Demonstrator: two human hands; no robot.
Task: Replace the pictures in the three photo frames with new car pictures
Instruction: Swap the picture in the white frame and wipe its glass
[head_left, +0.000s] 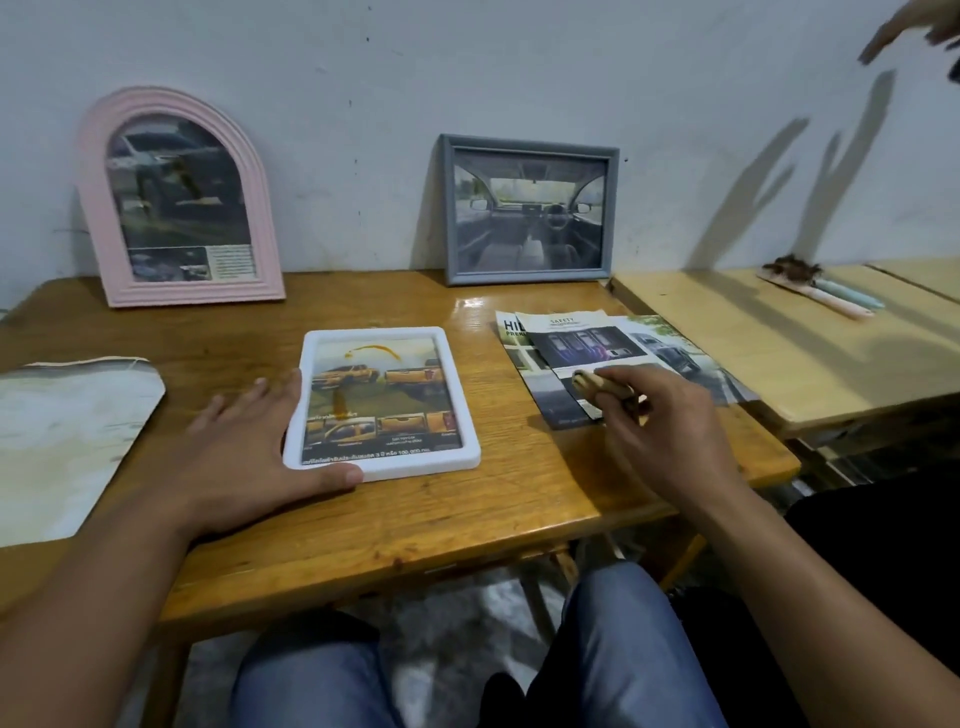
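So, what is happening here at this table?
A person sits at a wooden table. The left hand rests flat against the white frame, which lies face up with a yellow truck picture. The right hand holds a small tan object over loose car pictures. The pink frame and grey frame lean against the wall.

On the counter (426, 525), one frame (382, 402) lies flat near the middle, with a stack of car pictures (618, 358) to its right. Two more frames stand at the far edge against the wall (467, 67): an arched frame (179, 200) far left, a rectangular frame (530, 210) right of it.
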